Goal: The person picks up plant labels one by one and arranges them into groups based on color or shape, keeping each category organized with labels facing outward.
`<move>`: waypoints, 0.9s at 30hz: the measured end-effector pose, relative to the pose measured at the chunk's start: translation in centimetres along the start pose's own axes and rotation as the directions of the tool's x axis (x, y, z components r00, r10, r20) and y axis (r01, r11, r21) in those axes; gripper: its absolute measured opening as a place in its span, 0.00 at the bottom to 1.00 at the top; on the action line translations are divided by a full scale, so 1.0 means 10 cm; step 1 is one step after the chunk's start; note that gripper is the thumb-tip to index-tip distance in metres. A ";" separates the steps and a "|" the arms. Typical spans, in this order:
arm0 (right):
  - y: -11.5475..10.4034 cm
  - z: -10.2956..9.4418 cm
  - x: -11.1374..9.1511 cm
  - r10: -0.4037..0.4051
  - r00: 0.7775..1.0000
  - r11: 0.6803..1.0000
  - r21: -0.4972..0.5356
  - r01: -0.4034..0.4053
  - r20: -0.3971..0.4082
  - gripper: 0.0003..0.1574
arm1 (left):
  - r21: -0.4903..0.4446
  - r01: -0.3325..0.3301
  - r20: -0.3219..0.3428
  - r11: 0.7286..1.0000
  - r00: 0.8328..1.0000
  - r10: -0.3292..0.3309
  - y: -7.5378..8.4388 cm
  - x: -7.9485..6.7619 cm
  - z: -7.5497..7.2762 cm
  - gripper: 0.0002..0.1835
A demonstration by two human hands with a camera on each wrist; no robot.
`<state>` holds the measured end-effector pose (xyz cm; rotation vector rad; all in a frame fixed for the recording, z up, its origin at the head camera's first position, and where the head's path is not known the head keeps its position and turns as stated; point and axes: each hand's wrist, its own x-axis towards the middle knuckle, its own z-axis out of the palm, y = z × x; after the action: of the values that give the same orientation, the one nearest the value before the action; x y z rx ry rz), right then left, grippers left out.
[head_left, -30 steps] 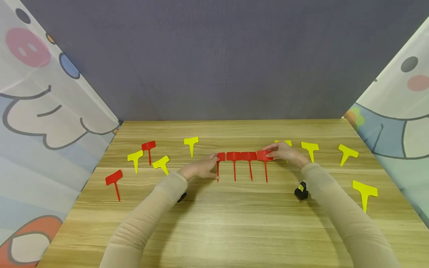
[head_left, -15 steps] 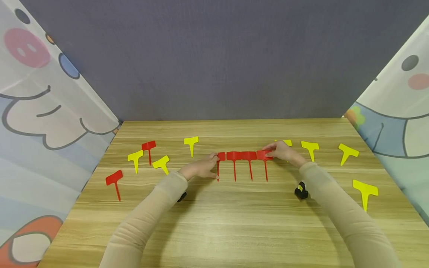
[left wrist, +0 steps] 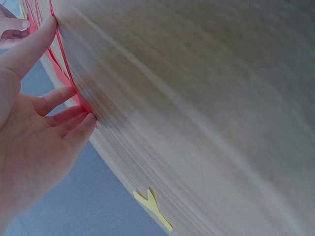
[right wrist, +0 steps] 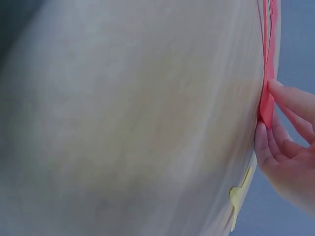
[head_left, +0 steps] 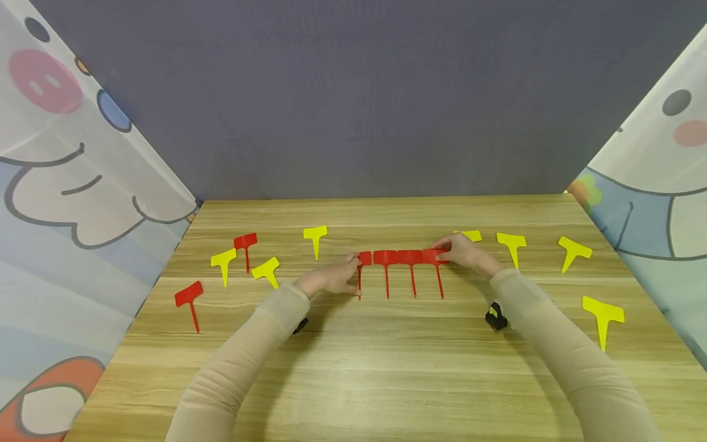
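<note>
Four-cornered red plant labels with thin stems lie in a row mid-table, stems toward me. At the row's left end, my left hand [head_left: 331,277] spans one red plant label [head_left: 364,258], thumb by the stem's lower end and fingertips on its head, partly covering it. Two red labels, one [head_left: 385,257] beside the other [head_left: 410,256], lie between the hands. My right hand [head_left: 463,250] pinches the head of the rightmost red plant label [head_left: 432,255] by its outer end; the right wrist view shows thumb and fingers at this label [right wrist: 266,105].
Yellow T-shaped labels lie on both sides, including one [head_left: 315,232] behind the left hand and one [head_left: 602,313] at far right. Two more red labels, one [head_left: 245,240] behind the other [head_left: 188,295], lie left. A grey panel [head_left: 381,104] stands behind the wooden table [head_left: 381,380].
The rightmost red label has turned slightly, its stem tip shifting right, while my right hand has edged left. My left hand and the other labels stay put.
</note>
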<state>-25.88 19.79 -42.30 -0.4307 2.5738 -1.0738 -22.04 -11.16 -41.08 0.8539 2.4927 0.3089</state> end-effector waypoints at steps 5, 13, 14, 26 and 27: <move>0.00 0.01 0.01 -0.033 0.999 0.996 -0.082 0.031 -0.018 0.19 | 0.000 -0.003 -0.008 1.000 1.000 0.003 -0.01 0.01 0.01 0.39; -0.02 0.02 -0.01 -0.039 0.999 0.994 -0.099 0.038 -0.013 0.18 | -0.010 0.006 0.000 1.000 1.000 -0.006 0.00 0.00 0.00 0.40; -0.02 0.02 -0.01 -0.040 0.999 0.994 -0.102 0.039 -0.012 0.18 | -0.008 0.006 0.003 1.000 1.000 -0.006 0.00 0.00 0.00 0.40; -0.05 0.00 -0.03 -0.071 0.997 0.990 -0.121 0.071 0.006 0.17 | 0.004 0.005 -0.003 1.000 1.000 -0.005 0.00 0.00 0.00 0.40; -0.06 -0.01 -0.04 -0.074 0.997 0.989 -0.124 0.075 0.010 0.17 | 0.002 0.004 -0.004 1.000 1.000 -0.004 0.00 0.00 0.00 0.40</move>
<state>-25.49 19.54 -41.74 -0.5633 2.6481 -0.9373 -22.03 -11.12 -41.11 0.8494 2.4983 0.3073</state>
